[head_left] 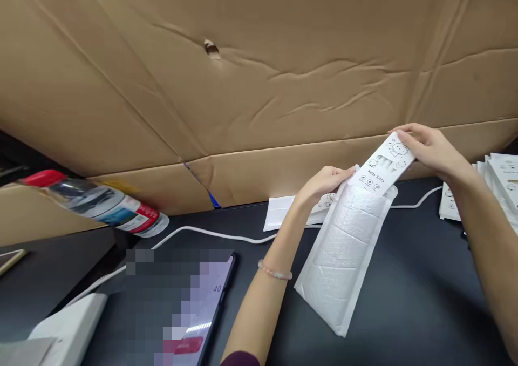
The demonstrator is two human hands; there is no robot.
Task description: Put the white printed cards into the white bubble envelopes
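Observation:
A white padded mailer (pixel 343 258) slants over the dark table, its open end up. My left hand (pixel 327 182), with a beaded bracelet at the wrist, pinches the left edge of that opening. My right hand (pixel 424 144) grips the top end of a white Hello Kitty box (pixel 382 166) with a window and line drawings. The lower part of this box is inside the mailer and hidden.
Several similar white boxes (pixel 504 185) are piled at the far right. Another white package (pixel 279 212) lies behind my left forearm. A tablet (pixel 194 312), a white cable (pixel 226 237) and a tilted bottle (pixel 117 209) are leftward; cardboard (pixel 283 85) stands behind.

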